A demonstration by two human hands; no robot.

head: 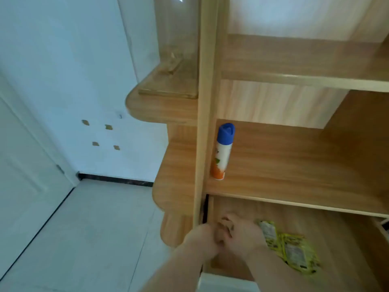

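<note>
My left hand [201,239] and my right hand [244,234] meet at the left end of the lowest wooden shelf [336,234], right by the upright post [203,123]. The fingers of both hands are curled against each other. Motion blur hides anything between them. Yellow packets [292,249] lie flat on the same shelf, just right of my right hand. One shelf up, a white and orange spray can [223,152] with a blue cap stands upright against the post.
The wooden shelf unit [305,165] has open shelves on the right and rounded side shelves [174,165] sticking out to the left. A white wall [63,81], a white door [25,175] and a pale tiled floor [94,239] lie left.
</note>
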